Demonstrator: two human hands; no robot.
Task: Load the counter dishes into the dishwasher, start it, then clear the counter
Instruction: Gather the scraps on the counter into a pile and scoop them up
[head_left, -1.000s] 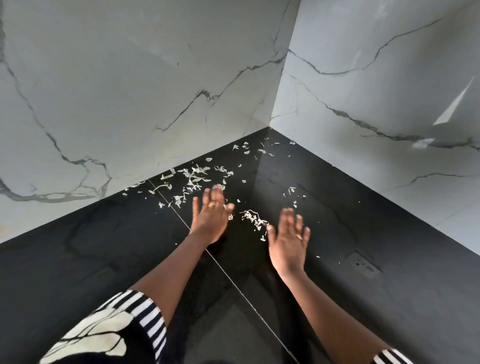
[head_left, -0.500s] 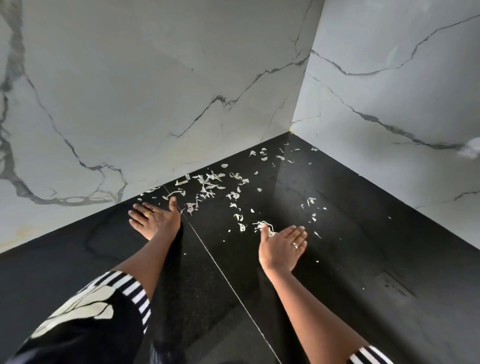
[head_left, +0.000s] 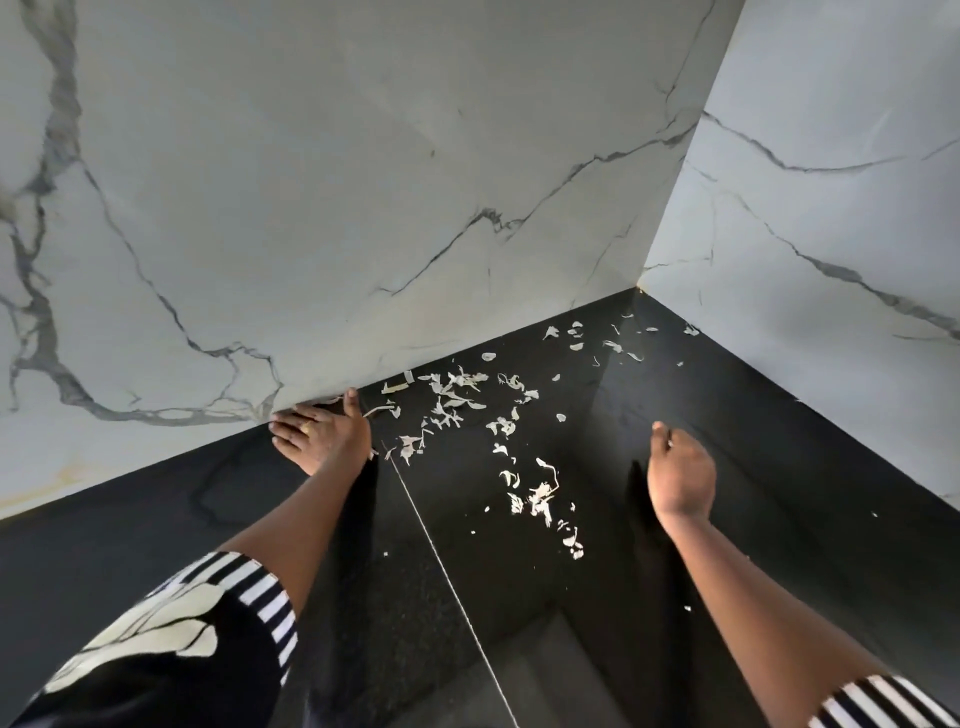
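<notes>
Black counter (head_left: 156, 545) met marble walls (head_left: 311, 208) in a corner. Pale scraps (head_left: 452, 400) lay scattered on it, from the corner toward the near edge. Clearing the counter looked to be the step in hand; next, the scraps wanted sweeping into one pile. Left hand (head_left: 324, 434) lay spread, fingers straight, at the wall's foot beside the scraps. Right hand (head_left: 680, 475) hung on their other side, fingers curled away; whether it pinched anything could not be told.
</notes>
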